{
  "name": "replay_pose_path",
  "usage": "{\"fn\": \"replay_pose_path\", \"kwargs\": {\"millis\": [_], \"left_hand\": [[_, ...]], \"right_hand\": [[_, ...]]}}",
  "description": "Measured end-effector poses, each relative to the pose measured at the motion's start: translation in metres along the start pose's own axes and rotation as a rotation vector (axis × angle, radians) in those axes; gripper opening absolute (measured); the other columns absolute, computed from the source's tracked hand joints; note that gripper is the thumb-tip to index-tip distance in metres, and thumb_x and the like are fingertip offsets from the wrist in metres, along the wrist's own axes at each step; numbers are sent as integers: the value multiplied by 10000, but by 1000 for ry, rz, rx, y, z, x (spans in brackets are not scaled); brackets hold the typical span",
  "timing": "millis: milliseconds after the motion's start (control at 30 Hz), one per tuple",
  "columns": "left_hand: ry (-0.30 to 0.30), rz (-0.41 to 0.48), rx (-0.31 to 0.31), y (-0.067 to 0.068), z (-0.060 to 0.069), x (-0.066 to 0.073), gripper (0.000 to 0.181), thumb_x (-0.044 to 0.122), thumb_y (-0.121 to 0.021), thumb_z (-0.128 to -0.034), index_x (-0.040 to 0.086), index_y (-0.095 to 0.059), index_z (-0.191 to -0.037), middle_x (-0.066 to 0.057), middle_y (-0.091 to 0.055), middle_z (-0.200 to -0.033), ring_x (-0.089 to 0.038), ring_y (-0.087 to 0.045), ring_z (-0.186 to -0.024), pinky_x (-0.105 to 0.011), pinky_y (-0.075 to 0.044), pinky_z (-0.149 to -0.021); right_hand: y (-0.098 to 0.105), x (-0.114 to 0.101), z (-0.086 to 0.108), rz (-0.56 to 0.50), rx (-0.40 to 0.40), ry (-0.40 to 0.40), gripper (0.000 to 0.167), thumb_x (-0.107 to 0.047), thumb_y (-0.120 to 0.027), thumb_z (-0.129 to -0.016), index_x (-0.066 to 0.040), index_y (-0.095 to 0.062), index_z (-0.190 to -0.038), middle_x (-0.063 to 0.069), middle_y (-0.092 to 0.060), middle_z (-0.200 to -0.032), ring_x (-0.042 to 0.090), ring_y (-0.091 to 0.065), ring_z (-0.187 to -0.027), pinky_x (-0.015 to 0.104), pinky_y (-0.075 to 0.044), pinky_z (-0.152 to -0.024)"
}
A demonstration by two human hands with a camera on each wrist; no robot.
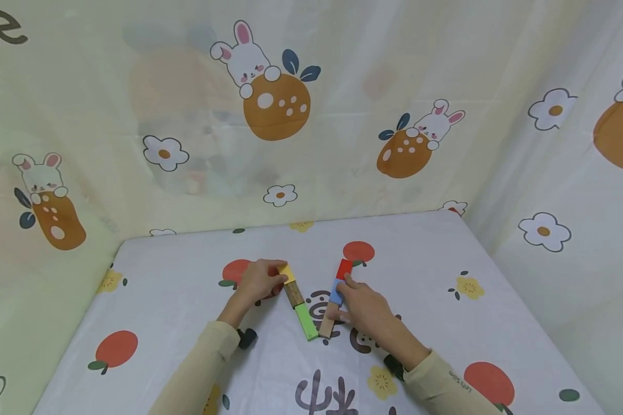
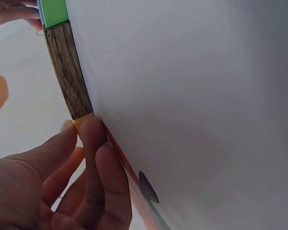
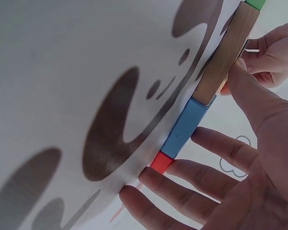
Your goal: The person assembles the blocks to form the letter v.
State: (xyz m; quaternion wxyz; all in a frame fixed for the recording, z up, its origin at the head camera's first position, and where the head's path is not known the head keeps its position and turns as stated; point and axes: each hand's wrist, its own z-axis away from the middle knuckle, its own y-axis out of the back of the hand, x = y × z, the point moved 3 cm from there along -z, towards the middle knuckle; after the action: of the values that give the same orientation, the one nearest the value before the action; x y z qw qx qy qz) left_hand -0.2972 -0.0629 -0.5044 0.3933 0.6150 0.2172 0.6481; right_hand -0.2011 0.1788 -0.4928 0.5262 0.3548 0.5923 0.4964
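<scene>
Two rows of blocks form a V on the cloth, their lower ends close together. Down the left row run a yellow block (image 1: 288,272), a dark brown wood-grain block (image 1: 293,294) and a green block (image 1: 306,321). On the right side are a red block (image 1: 344,268), a blue block (image 1: 335,293) and a tan block (image 1: 329,321). My left hand (image 1: 259,281) pinches the yellow block between thumb and fingers, covering most of it in the left wrist view. With fairly straight fingers, my right hand (image 3: 221,167) touches the right row, its thumb at the tan block.
Under the blocks lies a white tablecloth (image 1: 176,288) printed with fruit, flowers and brown lettering. Hanging fabric with rabbit prints (image 1: 342,138) encloses the table's back and sides. Small black objects sit at my left wrist (image 1: 247,339) and right wrist (image 1: 393,366).
</scene>
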Motion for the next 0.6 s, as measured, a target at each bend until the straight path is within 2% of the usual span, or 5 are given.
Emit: {"fn": "replay_pose_path", "kwargs": {"millis": [233, 600], "left_hand": [[-20, -19, 9, 1, 2, -1, 424, 269, -792, -959, 201, -732, -1373, -97, -725, -1374, -239, -598, -1026, -267, -409, -665], [-23, 3, 10, 1, 1, -3, 446, 275, -788, -962, 192, -716, -1394, -95, -719, -1387, -242, -598, -1042, -258, -410, -646]], "right_hand": [[1, 0, 1, 9, -3, 11, 665, -494, -840, -860, -96, -658, -1361, 240, -533, -1586, 407, -660, -1308, 520, -646, -887], [-1, -1, -1, 23, -2, 10, 644, -434, -868, -854, -91, -660, -1358, 229, -550, -1576, 400, -669, -1299, 523, -650, -892]]}}
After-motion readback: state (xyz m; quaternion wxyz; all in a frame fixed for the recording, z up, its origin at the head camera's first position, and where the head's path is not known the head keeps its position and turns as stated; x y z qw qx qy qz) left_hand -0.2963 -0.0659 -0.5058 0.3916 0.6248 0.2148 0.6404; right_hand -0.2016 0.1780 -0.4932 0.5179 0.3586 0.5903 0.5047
